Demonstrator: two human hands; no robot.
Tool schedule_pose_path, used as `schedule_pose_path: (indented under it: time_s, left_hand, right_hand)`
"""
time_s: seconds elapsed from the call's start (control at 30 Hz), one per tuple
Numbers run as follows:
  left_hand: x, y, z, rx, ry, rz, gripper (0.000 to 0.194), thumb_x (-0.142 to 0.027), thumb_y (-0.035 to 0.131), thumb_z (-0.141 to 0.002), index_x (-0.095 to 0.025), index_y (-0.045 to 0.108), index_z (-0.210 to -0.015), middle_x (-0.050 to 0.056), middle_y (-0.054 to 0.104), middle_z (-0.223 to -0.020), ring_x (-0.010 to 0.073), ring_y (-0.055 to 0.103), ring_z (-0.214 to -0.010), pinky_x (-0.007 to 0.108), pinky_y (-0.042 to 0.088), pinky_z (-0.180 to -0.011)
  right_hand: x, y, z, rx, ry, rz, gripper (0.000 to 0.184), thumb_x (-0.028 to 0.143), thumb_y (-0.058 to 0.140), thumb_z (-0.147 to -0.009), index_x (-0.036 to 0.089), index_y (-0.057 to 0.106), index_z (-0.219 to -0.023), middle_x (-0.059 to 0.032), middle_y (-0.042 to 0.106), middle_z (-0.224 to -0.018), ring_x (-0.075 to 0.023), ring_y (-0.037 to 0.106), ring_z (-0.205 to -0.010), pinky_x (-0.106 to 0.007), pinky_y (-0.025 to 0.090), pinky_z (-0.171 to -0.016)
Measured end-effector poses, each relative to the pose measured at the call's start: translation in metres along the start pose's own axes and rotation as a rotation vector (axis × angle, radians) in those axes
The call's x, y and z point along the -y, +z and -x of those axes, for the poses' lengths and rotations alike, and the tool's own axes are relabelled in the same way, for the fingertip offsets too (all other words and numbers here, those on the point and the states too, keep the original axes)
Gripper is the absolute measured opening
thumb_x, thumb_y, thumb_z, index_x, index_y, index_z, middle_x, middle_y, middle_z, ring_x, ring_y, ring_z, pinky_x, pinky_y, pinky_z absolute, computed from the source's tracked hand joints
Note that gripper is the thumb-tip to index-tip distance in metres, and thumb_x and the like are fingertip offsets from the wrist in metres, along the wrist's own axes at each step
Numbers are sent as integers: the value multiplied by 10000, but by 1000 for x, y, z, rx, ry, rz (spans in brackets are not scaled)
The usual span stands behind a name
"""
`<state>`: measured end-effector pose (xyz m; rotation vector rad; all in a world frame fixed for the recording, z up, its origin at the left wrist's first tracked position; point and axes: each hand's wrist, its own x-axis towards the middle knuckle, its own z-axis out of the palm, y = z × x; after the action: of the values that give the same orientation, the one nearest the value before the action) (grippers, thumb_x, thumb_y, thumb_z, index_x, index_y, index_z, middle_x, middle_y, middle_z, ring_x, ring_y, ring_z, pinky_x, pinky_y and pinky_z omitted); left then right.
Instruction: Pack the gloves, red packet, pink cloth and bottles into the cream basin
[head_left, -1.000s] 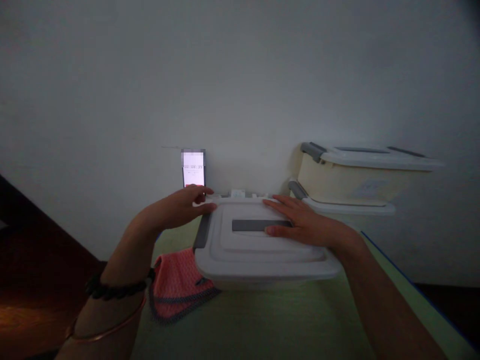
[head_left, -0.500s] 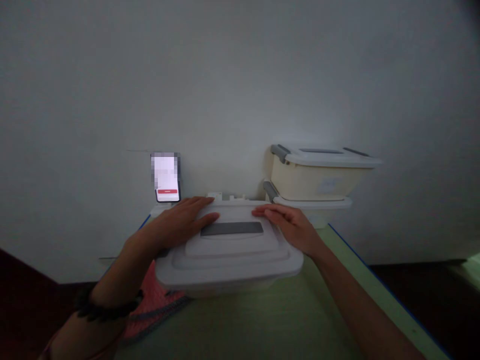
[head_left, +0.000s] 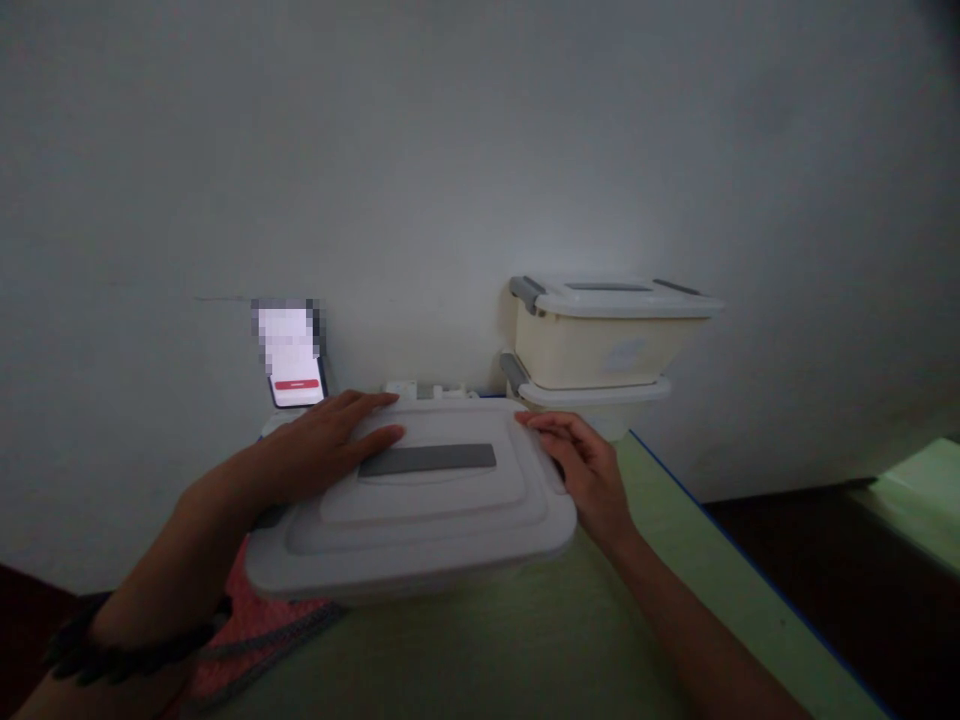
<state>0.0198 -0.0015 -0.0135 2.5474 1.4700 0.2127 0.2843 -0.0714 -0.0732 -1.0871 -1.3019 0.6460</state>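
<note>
A lidded plastic storage box (head_left: 420, 550) with a white lid and a grey handle strip (head_left: 427, 460) stands in front of me. My left hand (head_left: 330, 445) lies flat over the lid's left part, fingers stretched out toward its far edge and thumb beside the strip. At the right side, my right hand (head_left: 589, 470) has its fingers bent together around the lid's edge. The latch on that side is mostly hidden by this hand. A grey latch (head_left: 271, 517) shows partly under my left wrist.
The green table (head_left: 480, 650) has blue edging. Two similar boxes (head_left: 600, 345) are stacked at the back right, against the wall. A lit phone (head_left: 292, 355) leans upright at the back left. Small white items (head_left: 442, 390) lie behind the box. A pink-and-grey cloth (head_left: 247, 625) lies at left.
The view has swung, so everything appears farther left. My right hand's fingers have bent more around the lid's right edge. My left hand remains flat on the lid.
</note>
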Motion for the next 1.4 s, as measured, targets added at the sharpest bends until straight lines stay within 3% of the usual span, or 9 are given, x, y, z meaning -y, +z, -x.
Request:
schedule_pose_path:
  time_s: [0.13,0.27,0.37,0.43,0.53,0.77,1.0,1.4]
  left_hand:
    - [2,2,0,-10,-13,0,683,-577,296,-855,-139,380,-1371,131,461,-1378,289,453,-1224,436,324,-1038]
    - [5,4,-2,-11,-6,3,689,-587,291,-855,-147,369,-1378,130,449,-1387,290,450,-1225,439,321,-1039]
    - [5,4,-2,-4,-6,0,685,-583,281,-859,-147,360,-1382,132,447,-1385,284,443,-1228,438,307,-1047]
    - [4,3,-1,5,-8,-1,683,-579,280,-858,-148,357,-1383,130,444,-1387,281,439,-1231,436,303,-1049]
    - [2,1,0,23,-11,1,687,-577,277,-856,-145,350,-1385,128,435,-1395,278,432,-1238,431,297,-1052]
    - [1,2,-1,13,-25,-6,697,-581,271,-850,-138,357,-1382,141,449,-1382,293,443,-1227,444,306,-1040]
    - [3,2,1,1,-54,16,697,-587,280,-842,-150,368,-1378,136,450,-1383,298,458,-1215,439,327,-1026]
    - [3,2,0,14,-30,-29,692,-575,270,-857,-135,352,-1385,144,449,-1378,301,447,-1220,446,321,-1025]
  right_hand:
    - [5,-8,-2,-18,-44,251,216,254,499,-815,207,550,-1020,-83,674,-1046,-194,628,-956,-344,471,-834]
    - [8,-17,-6,-18,69,457,186,288,536,-783,189,625,-913,-64,689,-836,-199,637,-729,-333,477,-706]
    - [9,-22,-9,58,203,393,180,338,559,-769,192,663,-768,-37,672,-705,-178,605,-610,-298,466,-588]
    - [10,-25,-11,126,278,323,272,395,538,-783,183,638,-643,-10,604,-549,-147,554,-478,-257,426,-449]
    - [11,-28,-12,178,396,207,336,430,473,-814,171,622,-660,30,504,-460,-106,464,-348,-223,358,-328]
    - [-5,-22,-11,236,561,-268,217,397,588,-770,212,665,-854,16,630,-605,-116,559,-479,-215,437,-408]
    - [-18,-10,-8,187,573,-366,305,476,579,-760,243,659,-940,-10,717,-858,-188,671,-797,-278,538,-609]
    - [-16,-6,-7,123,622,-347,308,463,579,-763,193,669,-881,-44,724,-824,-199,670,-739,-271,507,-535]
